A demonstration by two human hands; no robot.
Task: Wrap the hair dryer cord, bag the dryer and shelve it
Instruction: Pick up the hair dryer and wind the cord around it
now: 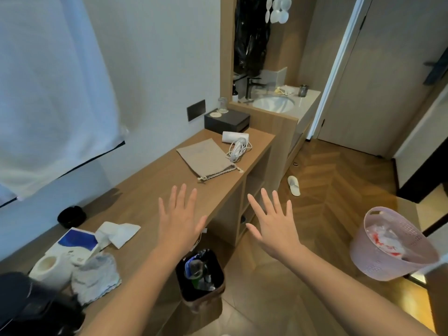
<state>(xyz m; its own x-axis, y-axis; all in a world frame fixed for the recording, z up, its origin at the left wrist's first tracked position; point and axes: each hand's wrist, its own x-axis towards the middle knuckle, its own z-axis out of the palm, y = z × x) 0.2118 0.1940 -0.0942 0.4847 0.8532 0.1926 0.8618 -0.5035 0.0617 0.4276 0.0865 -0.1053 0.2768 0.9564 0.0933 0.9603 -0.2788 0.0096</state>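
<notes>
While the left hand [180,219] and right hand [274,226] are held spread and empty in the head view, the hair dryer [234,137] is found well ahead on the counter [150,190], its barrel laid crosswise. Its cord [238,150] is bunched nearside, beside the flat bag [206,157]. Neither hand seems nearer. Litter is held in the bin [200,275].

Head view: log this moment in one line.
stage: not started | left hand: open, empty | right hand: open, empty | hair dryer: on counter, cord loosely looped | bag: flat beside it
</notes>
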